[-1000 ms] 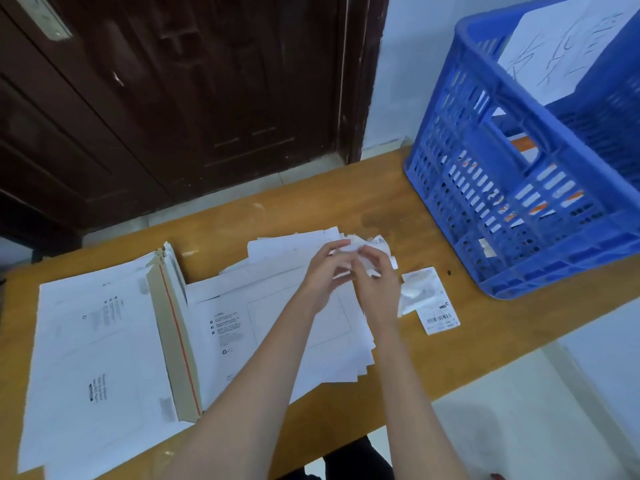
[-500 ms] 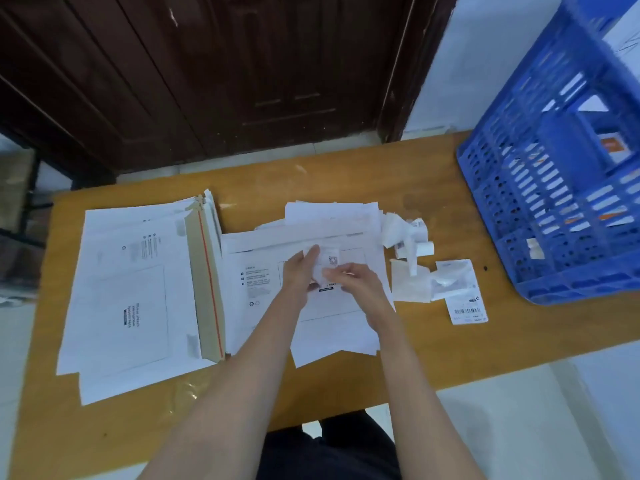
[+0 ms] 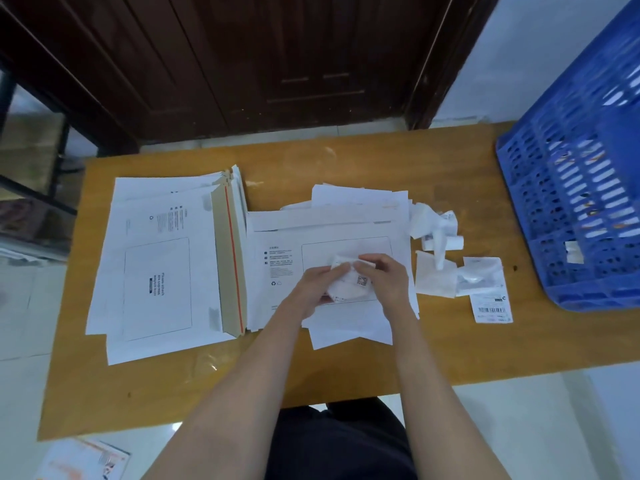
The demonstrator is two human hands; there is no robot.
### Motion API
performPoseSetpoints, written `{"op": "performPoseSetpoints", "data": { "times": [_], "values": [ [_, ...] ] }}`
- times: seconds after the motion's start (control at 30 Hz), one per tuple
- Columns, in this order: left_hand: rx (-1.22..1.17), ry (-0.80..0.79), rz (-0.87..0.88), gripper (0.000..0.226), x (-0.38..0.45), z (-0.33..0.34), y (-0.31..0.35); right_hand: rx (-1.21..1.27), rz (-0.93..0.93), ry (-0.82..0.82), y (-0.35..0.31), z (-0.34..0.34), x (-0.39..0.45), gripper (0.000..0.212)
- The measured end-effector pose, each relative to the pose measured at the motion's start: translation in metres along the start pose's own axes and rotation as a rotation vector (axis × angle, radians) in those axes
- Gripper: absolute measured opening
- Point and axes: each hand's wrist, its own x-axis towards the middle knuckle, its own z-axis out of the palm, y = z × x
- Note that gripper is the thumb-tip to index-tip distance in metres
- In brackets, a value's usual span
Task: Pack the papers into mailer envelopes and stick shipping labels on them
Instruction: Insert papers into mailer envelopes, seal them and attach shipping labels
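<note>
- Fingers of the left hand (image 3: pixel 317 285) and right hand (image 3: pixel 384 280) curl round a white shipping label (image 3: pixel 348 284), pinching it over the mailer envelope (image 3: pixel 332 244) mid-table.
- Peeled backing scraps (image 3: pixel 437 251) and a barcoded label (image 3: pixel 491 308) lie right; blue crate (image 3: pixel 571 188) beyond.
- Half a second ago the label lay flatter.
- The left stack of mailers (image 3: pixel 157 271) reads "Please attach".

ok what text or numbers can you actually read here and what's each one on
"Please attach express waybill here", printed sideways in the box on the left mailer envelope.
Small print lines and a recycling sign on the middle mailer envelope: too small to read.
QR code on the shipping label held by the left hand and right hand: blurred.
Barcode and digits on the loose label: too small to read.
</note>
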Motion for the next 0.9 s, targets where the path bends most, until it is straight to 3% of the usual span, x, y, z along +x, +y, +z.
{"op": "performPoseSetpoints", "data": {
  "times": [0.23, 0.43, 0.63, 0.77, 0.9],
  "values": [
    [0.025, -0.029, 0.002, 0.026, 0.003, -0.008, 0.009, 0.172, 0.126, -0.091, -0.005, 0.001, -0.001, 0.009],
    [0.196, 0.011, 0.053, 0.02, 0.005, -0.012, 0.012, 0.145, 0.2, -0.114, -0.009, -0.001, 0.001, 0.015],
    [0.175, -0.002, 0.032, 0.019, 0.002, -0.016, 0.008, 0.113, 0.364, -0.074, -0.004, 0.001, 0.009, 0.031],
    [0.103, 0.028, 0.031, 0.02, 0.001, -0.018, 0.001, -0.009, 0.314, -0.177, -0.016, -0.002, 0.011, 0.043],
    [0.031, 0.085, 0.035, 0.013, 0.001, -0.016, 0.0, -0.038, 0.183, -0.334, -0.021, -0.001, 0.009, 0.031]
  ]
}}
